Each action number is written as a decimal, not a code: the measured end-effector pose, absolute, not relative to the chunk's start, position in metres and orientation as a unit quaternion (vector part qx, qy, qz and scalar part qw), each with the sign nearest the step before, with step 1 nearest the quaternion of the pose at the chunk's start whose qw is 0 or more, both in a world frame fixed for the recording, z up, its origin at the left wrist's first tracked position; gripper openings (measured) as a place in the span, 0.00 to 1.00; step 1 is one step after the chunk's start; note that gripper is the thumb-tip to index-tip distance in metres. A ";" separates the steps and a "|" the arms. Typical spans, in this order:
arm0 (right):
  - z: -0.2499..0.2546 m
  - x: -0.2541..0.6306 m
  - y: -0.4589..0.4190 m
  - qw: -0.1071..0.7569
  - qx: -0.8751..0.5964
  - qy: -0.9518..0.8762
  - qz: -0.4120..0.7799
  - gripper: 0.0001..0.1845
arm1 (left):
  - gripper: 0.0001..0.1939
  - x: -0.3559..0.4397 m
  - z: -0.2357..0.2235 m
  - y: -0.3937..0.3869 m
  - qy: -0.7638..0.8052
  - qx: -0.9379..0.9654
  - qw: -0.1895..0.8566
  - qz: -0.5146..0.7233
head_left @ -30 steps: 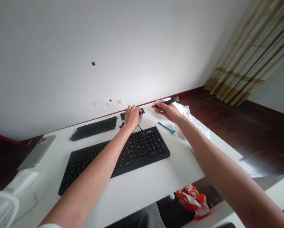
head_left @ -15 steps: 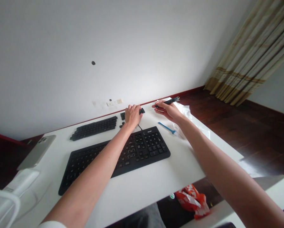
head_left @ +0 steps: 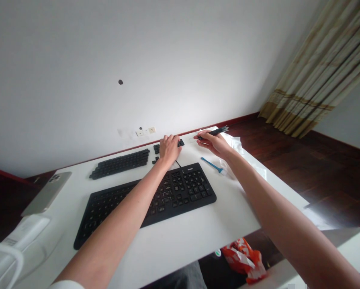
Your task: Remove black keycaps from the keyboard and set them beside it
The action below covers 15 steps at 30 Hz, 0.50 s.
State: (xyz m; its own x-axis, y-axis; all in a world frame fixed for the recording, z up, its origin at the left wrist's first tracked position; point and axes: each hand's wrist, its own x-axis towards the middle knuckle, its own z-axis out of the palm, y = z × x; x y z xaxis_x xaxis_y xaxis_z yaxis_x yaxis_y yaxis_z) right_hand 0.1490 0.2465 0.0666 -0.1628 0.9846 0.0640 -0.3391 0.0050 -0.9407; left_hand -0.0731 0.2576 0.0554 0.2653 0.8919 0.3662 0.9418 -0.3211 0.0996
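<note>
At the back of the desk, my left hand (head_left: pixel 170 149) curls down over a small group of black keycaps (head_left: pixel 156 149). Its fingertips are hidden behind the hand, so what they grip does not show. To the right, my right hand (head_left: pixel 213 143) is closed around a slim black pen-like tool (head_left: pixel 218 131), whose far end points right and slightly up. Under my left forearm lies a black keyboard (head_left: pixel 195 182) with its keycaps off across much of it. A block of keycaps (head_left: pixel 122 162) in rows sits behind it on the left.
A blue brush (head_left: pixel 211 164) lies right of the keyboard, beside crumpled clear plastic (head_left: pixel 236 144). A phone (head_left: pixel 49 190) and a white device with a cable (head_left: pixel 25 233) are at the left. Below the desk's front edge hangs a red and white bag (head_left: pixel 244 257).
Both hands stay nearly where they were. The whole view has shifted slightly, with things sitting a little lower in the frame.
</note>
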 end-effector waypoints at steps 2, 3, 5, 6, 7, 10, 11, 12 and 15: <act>0.067 0.149 0.247 0.545 -0.357 -0.453 0.608 0.16 | 0.11 -0.074 0.060 0.252 -0.570 -0.796 0.073 -0.192; 0.067 0.149 0.247 0.547 -0.359 -0.451 0.607 0.15 | 0.11 -0.074 0.064 0.246 -0.564 -0.798 0.072 -0.201; 0.066 0.150 0.248 0.548 -0.358 -0.452 0.606 0.14 | 0.10 -0.077 0.071 0.226 -0.547 -0.805 0.062 -0.221; 0.066 0.150 0.249 0.550 -0.357 -0.453 0.604 0.14 | 0.10 -0.078 0.075 0.212 -0.540 -0.808 0.051 -0.231; 0.064 0.151 0.250 0.551 -0.356 -0.454 0.602 0.14 | 0.11 -0.079 0.079 0.195 -0.529 -0.813 0.041 -0.238; 0.062 0.152 0.253 0.559 -0.356 -0.457 0.594 0.14 | 0.12 -0.085 0.084 0.137 -0.490 -0.836 0.007 -0.249; 0.062 0.152 0.253 0.562 -0.359 -0.457 0.588 0.15 | 0.13 -0.087 0.084 0.119 -0.478 -0.843 -0.006 -0.247; 0.062 0.152 0.253 0.565 -0.364 -0.459 0.581 0.15 | 0.14 -0.090 0.081 0.102 -0.470 -0.849 -0.018 -0.243; 0.068 0.150 0.249 0.564 -0.378 -0.482 0.554 0.18 | 0.24 -0.097 0.070 0.067 -0.468 -0.856 -0.022 -0.221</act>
